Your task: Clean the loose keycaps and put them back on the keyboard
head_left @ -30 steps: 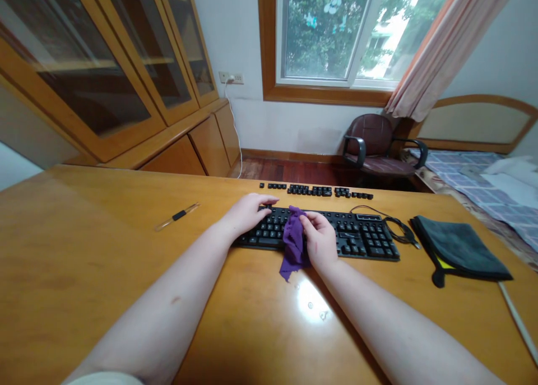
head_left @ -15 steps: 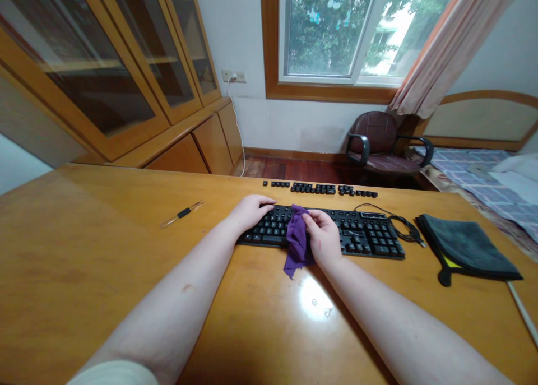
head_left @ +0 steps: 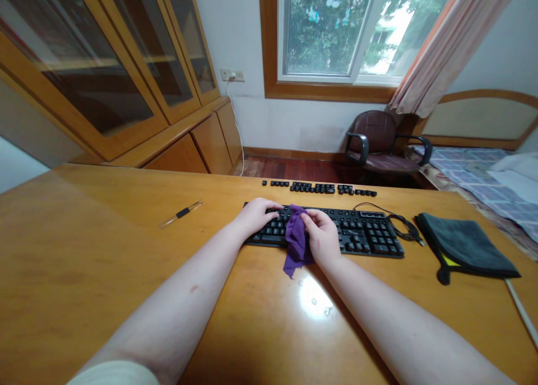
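A black keyboard point(head_left: 374, 240) lies on the wooden desk, with keycaps gone from its upper rows. Over its middle hangs a purple cloth point(head_left: 296, 239), one end drooping past the front edge onto the desk. My right hand point(head_left: 324, 235) pinches the cloth between thumb and fingers above the keys. On the left part of the keyboard rests my left hand point(head_left: 257, 216), its thumb and fingers stretched toward the cloth, a little apart from it. What lies under the left palm is hidden.
Loose black keycaps point(head_left: 313, 188) line the desk's far edge. A coiled cable point(head_left: 406, 228) and a folded grey cloth point(head_left: 471, 245) lie to the right. On the left is a thin clear tool with a black grip point(head_left: 183, 212). Bare desk point(head_left: 105, 273) extends leftward.
My left hand has slid slightly right along the keyboard, closer to the purple cloth. My right hand and the cloth stay almost where they were.
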Demonstrator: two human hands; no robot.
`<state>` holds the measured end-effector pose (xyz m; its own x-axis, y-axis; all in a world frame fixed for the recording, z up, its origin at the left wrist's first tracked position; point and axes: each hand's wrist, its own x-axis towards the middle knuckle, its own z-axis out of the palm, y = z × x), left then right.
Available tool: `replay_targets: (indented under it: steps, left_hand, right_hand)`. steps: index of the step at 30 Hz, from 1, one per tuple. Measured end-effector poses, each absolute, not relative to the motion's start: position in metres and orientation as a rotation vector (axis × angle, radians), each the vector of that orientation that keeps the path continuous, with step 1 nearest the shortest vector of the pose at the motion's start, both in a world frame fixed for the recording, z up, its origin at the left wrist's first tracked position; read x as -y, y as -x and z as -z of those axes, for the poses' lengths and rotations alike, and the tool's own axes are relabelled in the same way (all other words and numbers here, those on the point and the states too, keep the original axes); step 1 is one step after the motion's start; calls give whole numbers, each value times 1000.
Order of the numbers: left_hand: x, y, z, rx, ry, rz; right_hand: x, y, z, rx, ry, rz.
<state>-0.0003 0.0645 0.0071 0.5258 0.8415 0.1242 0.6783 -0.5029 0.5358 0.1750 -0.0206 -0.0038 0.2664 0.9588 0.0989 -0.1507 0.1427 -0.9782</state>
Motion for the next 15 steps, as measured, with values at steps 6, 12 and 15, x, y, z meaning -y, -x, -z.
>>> replay_targets:
  steps: [6, 12, 15]
  left_hand:
    - [-67, 3, -3, -1238, -2301, -531]
    - [-66, 2, -5, -1240, -2341, -563]
    - [-64, 1, -6, -1292, -2391, -641]
  right_hand:
    - [20, -175, 5, 971, 1109, -1000]
    - [21, -176, 5, 972, 1115, -997]
    - [20, -175, 6, 973, 1110, -999]
